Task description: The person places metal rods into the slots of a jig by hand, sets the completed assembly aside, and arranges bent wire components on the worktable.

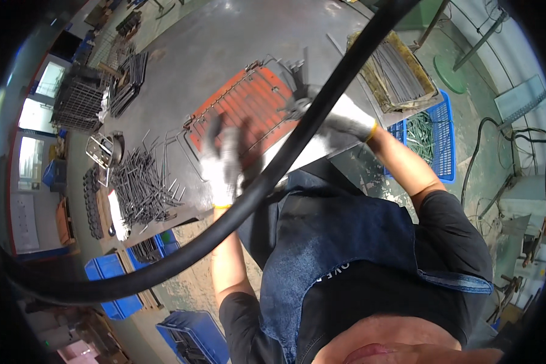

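The red plate [262, 85], crossed by thin rods, lies on the worktop [194, 45] near its front edge. The hands are apart: the left hand [225, 162] is blurred over the plate's near left corner, the right hand [341, 116] by its right edge, beside a dark bundle [297, 76]. I cannot tell whether either grips. The step looks like placing rods across the plate; the next move calls for lining up rod ends along its edges.
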The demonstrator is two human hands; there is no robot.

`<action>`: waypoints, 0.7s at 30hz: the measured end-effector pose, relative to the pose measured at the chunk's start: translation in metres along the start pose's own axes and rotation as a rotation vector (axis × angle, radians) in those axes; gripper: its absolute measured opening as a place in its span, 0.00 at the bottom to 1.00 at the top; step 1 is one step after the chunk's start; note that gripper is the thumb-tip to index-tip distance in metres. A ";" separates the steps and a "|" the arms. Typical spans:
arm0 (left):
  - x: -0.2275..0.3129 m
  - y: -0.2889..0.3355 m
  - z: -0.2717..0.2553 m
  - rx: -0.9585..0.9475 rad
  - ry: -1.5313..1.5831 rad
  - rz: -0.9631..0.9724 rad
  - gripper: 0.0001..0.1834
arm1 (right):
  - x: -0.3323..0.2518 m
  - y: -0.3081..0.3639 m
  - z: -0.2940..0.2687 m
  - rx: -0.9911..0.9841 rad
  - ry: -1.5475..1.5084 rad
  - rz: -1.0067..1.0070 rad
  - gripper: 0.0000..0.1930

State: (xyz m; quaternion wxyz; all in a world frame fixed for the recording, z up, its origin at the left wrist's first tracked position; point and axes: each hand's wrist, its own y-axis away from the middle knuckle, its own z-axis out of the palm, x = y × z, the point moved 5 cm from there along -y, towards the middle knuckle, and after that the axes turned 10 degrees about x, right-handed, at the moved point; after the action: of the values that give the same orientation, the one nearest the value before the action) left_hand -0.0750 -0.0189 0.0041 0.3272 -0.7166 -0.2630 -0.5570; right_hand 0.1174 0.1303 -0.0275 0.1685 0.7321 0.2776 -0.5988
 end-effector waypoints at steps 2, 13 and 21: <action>0.036 0.020 0.033 -0.275 -0.042 -0.007 0.28 | -0.001 -0.004 0.029 -0.141 0.099 -0.070 0.16; -0.021 0.013 0.041 -0.311 0.083 -0.224 0.19 | 0.033 0.003 0.076 -0.040 0.501 -0.551 0.20; -0.024 0.013 0.038 -0.387 0.223 -0.235 0.21 | 0.074 -0.008 0.090 -0.188 -0.113 -0.134 0.19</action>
State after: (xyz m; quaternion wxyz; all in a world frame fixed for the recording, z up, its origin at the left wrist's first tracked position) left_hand -0.0472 0.0013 -0.0278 0.1440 -0.6645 -0.1954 -0.7067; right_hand 0.0516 0.1001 -0.1189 0.2112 0.6579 0.3709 -0.6205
